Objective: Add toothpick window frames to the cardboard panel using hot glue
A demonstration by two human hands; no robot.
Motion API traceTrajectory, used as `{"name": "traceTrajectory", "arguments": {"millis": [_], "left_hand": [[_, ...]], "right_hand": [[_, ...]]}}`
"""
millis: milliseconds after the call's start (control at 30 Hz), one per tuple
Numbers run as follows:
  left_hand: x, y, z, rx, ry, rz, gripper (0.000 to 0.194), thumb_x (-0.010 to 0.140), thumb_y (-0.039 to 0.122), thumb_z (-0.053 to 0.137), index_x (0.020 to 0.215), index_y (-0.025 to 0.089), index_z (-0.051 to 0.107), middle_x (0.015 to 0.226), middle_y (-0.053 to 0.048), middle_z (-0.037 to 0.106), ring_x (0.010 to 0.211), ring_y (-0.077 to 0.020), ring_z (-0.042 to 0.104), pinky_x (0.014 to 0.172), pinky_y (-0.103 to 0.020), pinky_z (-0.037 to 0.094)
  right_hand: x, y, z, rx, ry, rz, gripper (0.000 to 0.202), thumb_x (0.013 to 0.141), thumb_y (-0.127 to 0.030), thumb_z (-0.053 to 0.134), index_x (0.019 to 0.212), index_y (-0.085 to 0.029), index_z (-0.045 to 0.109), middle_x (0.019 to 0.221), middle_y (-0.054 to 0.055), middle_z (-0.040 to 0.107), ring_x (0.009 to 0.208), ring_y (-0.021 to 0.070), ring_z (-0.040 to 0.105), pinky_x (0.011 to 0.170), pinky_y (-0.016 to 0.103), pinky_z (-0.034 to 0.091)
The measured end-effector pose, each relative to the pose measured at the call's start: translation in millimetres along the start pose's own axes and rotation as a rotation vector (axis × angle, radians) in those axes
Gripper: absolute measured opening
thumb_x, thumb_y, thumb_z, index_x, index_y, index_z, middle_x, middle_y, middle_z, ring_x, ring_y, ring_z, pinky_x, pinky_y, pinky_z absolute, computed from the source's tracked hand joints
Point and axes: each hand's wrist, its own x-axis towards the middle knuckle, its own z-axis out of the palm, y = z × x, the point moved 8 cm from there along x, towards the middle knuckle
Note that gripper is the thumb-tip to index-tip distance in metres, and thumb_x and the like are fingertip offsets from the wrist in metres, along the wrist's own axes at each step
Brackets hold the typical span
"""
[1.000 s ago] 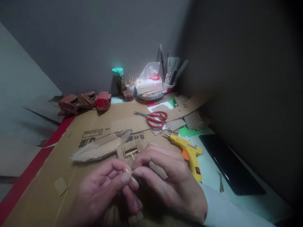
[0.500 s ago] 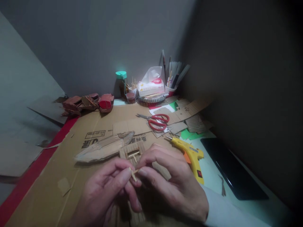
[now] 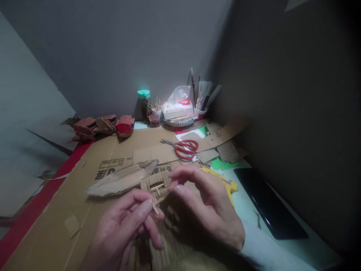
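Between the thumb and fingers of my left hand (image 3: 126, 226) is a small T-shaped piece of thin wooden sticks (image 3: 155, 206). My right hand (image 3: 204, 205) is just to the right of it, thumb and fingertips apart, with nothing visible between them. Below and behind the hands lies a corrugated cardboard piece (image 3: 166, 177) with a rectangular opening and small sticks set in it. A long pointed cardboard shape (image 3: 118, 180) rests behind my left hand.
Red-handled scissors (image 3: 186, 149) lie beyond the hands. A yellow glue gun (image 3: 229, 185) is partly behind my right hand, beside a black tablet-like slab (image 3: 269, 203). Farther back stand a tissue pack (image 3: 177, 107), a bottle (image 3: 143, 105) and reddish cardboard models (image 3: 96, 127).
My right hand has let go of the small stick piece and moved slightly up and right, its fingers opening. My left hand still holds the piece. The view has shifted slightly.
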Motion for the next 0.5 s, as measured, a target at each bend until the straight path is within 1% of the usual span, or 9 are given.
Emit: {"name": "traceTrajectory", "arguments": {"millis": [100,167,233,367,500], "left_hand": [[-1.1,-1.6,0.9,0.004,-0.01,-0.004,0.018,0.077,0.038,0.072,0.077,0.021,0.066,0.062,0.004,0.069,0.046,-0.0112,0.06,0.052,-0.02,0.047],[-1.0,-2.9,1.5,0.023,-0.032,-0.005,0.022,0.077,0.042,0.072,0.076,0.021,0.066,0.054,0.004,0.066,0.047,-0.0124,0.061,0.053,-0.02,0.048],[-0.6,-3.8,2.0,0.044,-0.055,-0.007,0.023,0.078,0.044,0.071,0.076,0.021,0.066,0.05,0.004,0.065,0.048,-0.013,0.061,0.054,-0.02,0.047],[0.4,-5.7,1.9,0.056,-0.068,-0.024,0.023,0.079,0.043,0.07,0.077,0.021,0.065,0.05,0.002,0.066,0.048,-0.0129,0.061,0.055,-0.02,0.047],[2.0,-7.3,0.5,0.095,-0.061,0.005,0.02,0.082,0.041,0.066,0.075,0.022,0.065,0.051,0.001,0.067,0.051,-0.0128,0.061,0.058,-0.021,0.047]], "right_hand": [[-0.4,-6.7,12.8,-0.014,-0.117,-0.054,0.007,0.089,-0.012,0.06,0.093,-0.013,0.065,0.081,0.002,0.065,0.076,0.0122,0.06,0.072,0.024,0.047],[-1.2,-9.5,18.2,-0.025,-0.161,-0.077,0.007,0.09,-0.013,0.06,0.086,-0.013,0.066,0.078,0.002,0.064,0.074,0.0125,0.059,0.069,0.024,0.047],[-2.0,-10.4,19.7,-0.031,-0.173,-0.086,0.011,0.091,-0.012,0.058,0.083,-0.014,0.065,0.076,0.002,0.064,0.072,0.0127,0.058,0.067,0.024,0.046],[-3.6,-11.9,20.3,-0.056,-0.196,-0.114,0.014,0.092,-0.012,0.056,0.081,-0.011,0.065,0.075,0.004,0.064,0.071,0.0136,0.057,0.068,0.026,0.045],[-6.0,-13.7,21.3,-0.063,-0.196,-0.161,0.016,0.093,-0.012,0.054,0.08,-0.012,0.063,0.074,0.004,0.063,0.07,0.0142,0.055,0.068,0.027,0.045]]}}
